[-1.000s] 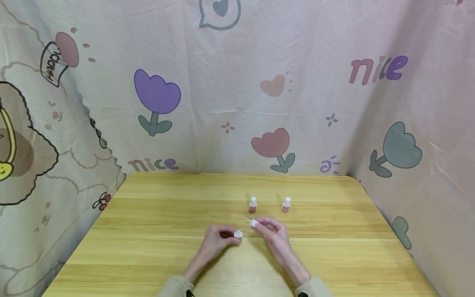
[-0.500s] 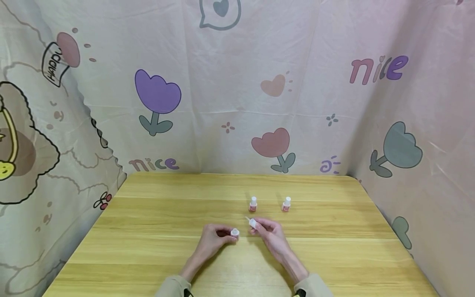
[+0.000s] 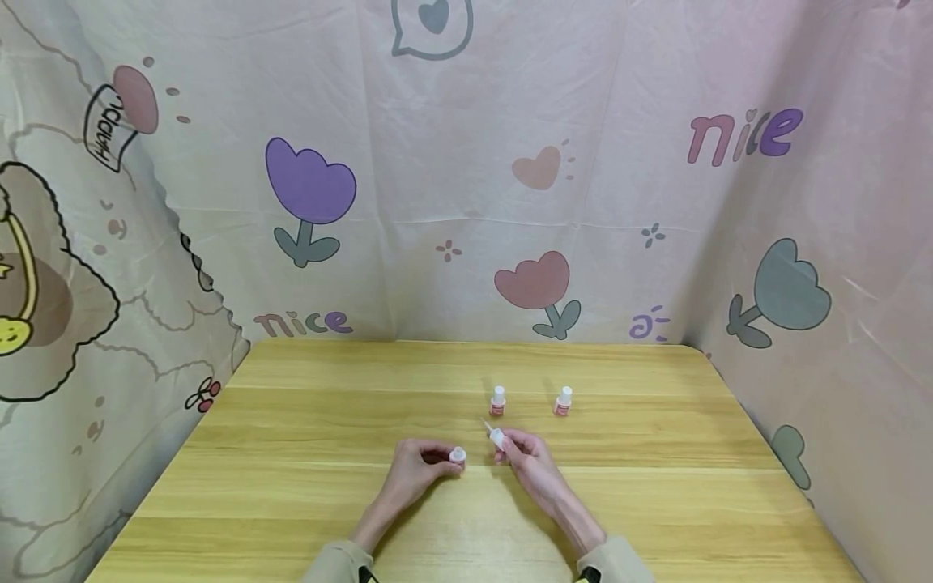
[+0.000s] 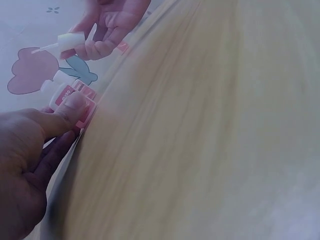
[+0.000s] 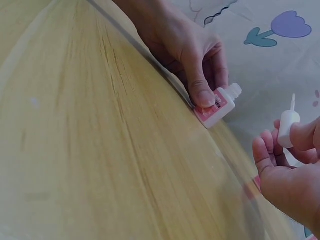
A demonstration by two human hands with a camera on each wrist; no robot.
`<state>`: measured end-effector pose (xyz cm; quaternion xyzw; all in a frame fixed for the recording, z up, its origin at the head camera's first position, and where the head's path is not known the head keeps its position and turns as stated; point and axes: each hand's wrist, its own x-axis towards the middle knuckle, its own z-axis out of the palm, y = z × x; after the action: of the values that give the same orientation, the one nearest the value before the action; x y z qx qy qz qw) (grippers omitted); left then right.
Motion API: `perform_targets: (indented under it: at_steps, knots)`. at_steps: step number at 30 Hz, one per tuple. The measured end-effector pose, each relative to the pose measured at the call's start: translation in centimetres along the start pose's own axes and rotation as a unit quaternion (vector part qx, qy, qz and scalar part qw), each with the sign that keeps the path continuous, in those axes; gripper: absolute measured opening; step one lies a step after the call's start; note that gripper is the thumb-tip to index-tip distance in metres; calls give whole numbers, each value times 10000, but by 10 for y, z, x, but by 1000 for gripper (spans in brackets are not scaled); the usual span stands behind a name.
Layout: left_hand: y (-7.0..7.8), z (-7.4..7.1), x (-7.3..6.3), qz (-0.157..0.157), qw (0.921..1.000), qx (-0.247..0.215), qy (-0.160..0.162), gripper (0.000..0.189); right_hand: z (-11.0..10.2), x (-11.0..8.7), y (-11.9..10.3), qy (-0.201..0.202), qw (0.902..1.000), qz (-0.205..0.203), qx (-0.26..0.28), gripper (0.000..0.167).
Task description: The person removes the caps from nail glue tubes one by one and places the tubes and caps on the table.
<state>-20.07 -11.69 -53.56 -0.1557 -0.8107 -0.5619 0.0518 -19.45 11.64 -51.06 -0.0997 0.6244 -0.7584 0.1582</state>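
Yellow wood grain covers the surface [image 3: 240, 486]. At left, the left hand [image 3: 417, 471] holds the open bottle [image 3: 457, 458] roughly upright in a closed, pinching grip. Just to its right, and apart from it, the right hand [image 3: 537, 470] pinches the white cap [image 3: 498, 439], its thin tip [image 5: 293, 101] pointing up and away from the palm. Behind the cap stands one capped bottle [image 3: 498, 402]; farther right stands the other capped bottle [image 3: 564, 402]. Good handling probably means keeping the open bottle level and only lightly squeezed, and the tip clear of fingers and surface. The right wrist view shows the bare neck [image 5: 233, 90] and pink label [image 5: 206, 115], too small to make out from the head; whether the base touches the surface, neither view settles.
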Motion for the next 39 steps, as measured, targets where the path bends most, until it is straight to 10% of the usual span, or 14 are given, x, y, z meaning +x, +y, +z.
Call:
perform_targets:
  at_steps: [18,39]
  knots:
    - [2,-4,1,-339,9992,-221,72,22,3,11,5,-426,9988,-213,130,44]
    - [-15,-33,16,-472,9973,46,560,20,17,50,7,-175,9939,-330,-1035,36]
